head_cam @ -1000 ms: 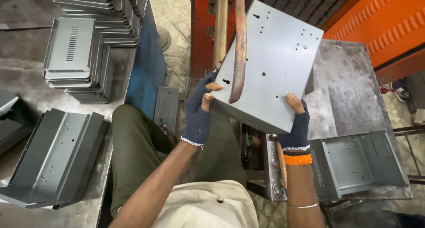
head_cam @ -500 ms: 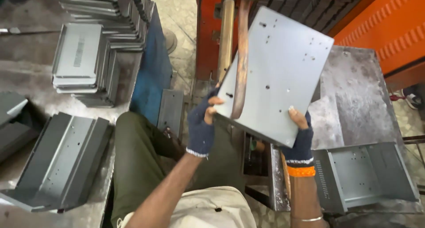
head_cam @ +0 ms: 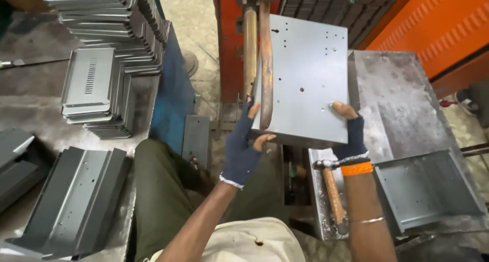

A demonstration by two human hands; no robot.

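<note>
Far left: bent grey sheet-metal channel (head_cam: 76, 201) is lying on the worn table (head_cam: 30, 99), long axis running toward and away from the person. Behind it, stack of slotted grey covers (head_cam: 94, 91) is sitting, with a taller pile of trays (head_cam: 107, 17) at the top edge.

Centre: left hand (head_cam: 243, 149), in a dark fingerless glove, is gripping the near left corner of the grey metal panel (head_cam: 305, 78). Fingers are curling under the near edge, thumb is resting on the top face; hand is partly closed, clamped on the sheet. Two copper-coloured vertical rods (head_cam: 257, 63) are standing against the panel's left margin, one in front of the sheet, the other at its left edge.

Panel is being held up in front of the orange machine frame (head_cam: 229, 43), flat face toward the camera, long axis running away from the person, upright with only a slight lean. Small punched holes are showing across its face.

Right: right hand (head_cam: 349, 127), same glove, orange wristband, is pinching the near right corner, thumb on top, fingers hidden beneath. A wooden-handled hammer (head_cam: 331, 190) is lying below. Far right, open grey tray (head_cam: 425, 188) is resting on the steel bench.
</note>
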